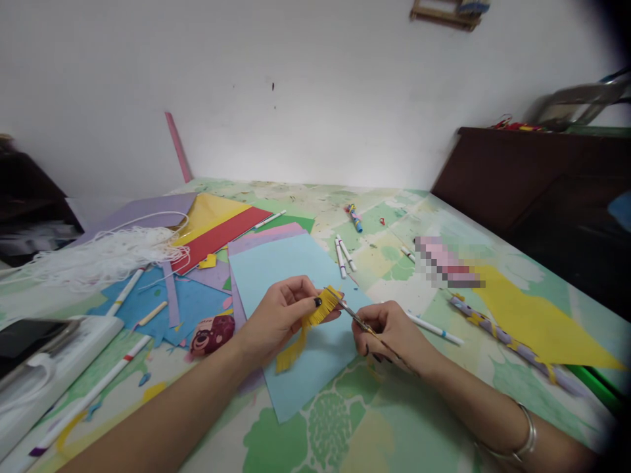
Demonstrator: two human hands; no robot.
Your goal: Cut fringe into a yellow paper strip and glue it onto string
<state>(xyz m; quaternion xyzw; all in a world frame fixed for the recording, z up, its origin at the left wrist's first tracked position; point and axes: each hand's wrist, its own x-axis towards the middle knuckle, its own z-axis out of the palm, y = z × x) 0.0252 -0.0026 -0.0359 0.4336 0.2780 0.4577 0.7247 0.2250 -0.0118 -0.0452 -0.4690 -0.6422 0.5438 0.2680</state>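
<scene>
"What lies beneath the grip?"
"A light-blue paper sheet [276, 263], over a green floral tablecloth [273, 443]. Left of the grip sprawls a tangle of white cord [108, 256]; farther off, a dark cabinet [493, 171] stands to its right and a white wall [315, 118] rises straight beyond."
"And the yellow fringed paper strip [312, 318]?"
"Slanted lengthwise: one end up by the scissors [362, 323], the other hanging down to the left."
"How's it held?"
"The left hand [288, 309] pinches its upper part, the rest trailing below. The right hand [392, 335] grasps the scissors, blades over that upper end; their opening I can't tell."
</scene>
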